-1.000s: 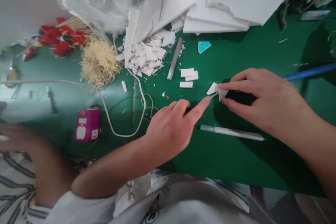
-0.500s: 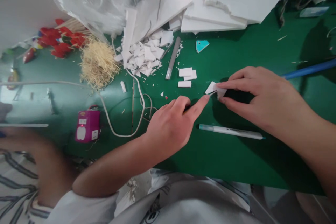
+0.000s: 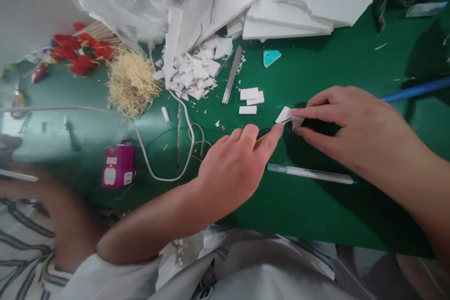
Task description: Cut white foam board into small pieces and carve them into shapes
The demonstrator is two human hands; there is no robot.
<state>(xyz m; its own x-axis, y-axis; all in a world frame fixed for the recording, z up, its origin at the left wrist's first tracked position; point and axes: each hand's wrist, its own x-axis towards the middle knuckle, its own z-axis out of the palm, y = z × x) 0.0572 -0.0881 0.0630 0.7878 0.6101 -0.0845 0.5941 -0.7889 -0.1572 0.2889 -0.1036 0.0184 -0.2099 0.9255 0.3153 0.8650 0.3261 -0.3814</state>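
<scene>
My left hand (image 3: 234,168) is wrapped round a thin craft knife (image 3: 262,139) with a yellowish handle, index finger stretched along it. The blade's tip meets a small white foam piece (image 3: 283,115) on the green table (image 3: 253,211). From the right, my right hand (image 3: 351,126) pinches a white bit (image 3: 297,121) at the same spot between thumb and fingertips. Just left of there lie a few cut white rectangles (image 3: 248,110). A white and teal marker (image 3: 312,174) rests below my hands.
White foam sheets (image 3: 302,9) and a heap of scraps (image 3: 197,72) lie at the back. A grey stick (image 3: 232,75), straw pile (image 3: 131,82), purple socket block (image 3: 118,166) and white cable (image 3: 144,159) are leftward. Another person's arm (image 3: 66,220) shows at far left.
My left hand has shifted slightly, and more of the knife's handle and blade now shows. The other person's arm and the white stick by it have moved. My right hand keeps its pinch.
</scene>
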